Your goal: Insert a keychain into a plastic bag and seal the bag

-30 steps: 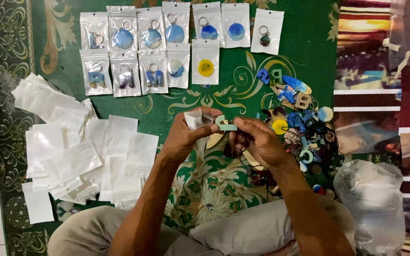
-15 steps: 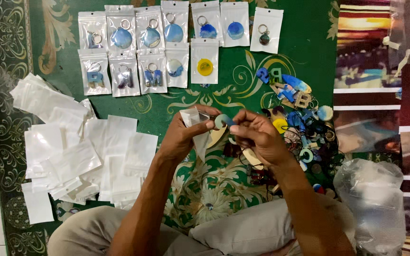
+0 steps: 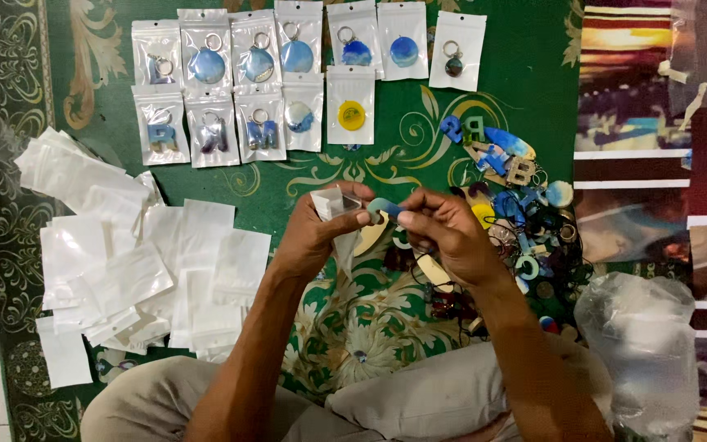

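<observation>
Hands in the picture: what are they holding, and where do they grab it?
The left hand pinches a small clear pouch at its open top edge. The right hand holds a small teal keychain piece by one end, at the pouch mouth.

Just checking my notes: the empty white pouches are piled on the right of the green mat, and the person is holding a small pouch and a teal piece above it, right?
Not quite. The head view shows the empty white pouches piled on the left of the green mat, not the right. The rest holds: the left hand holds a small pouch and the right hand a teal piece.
</observation>
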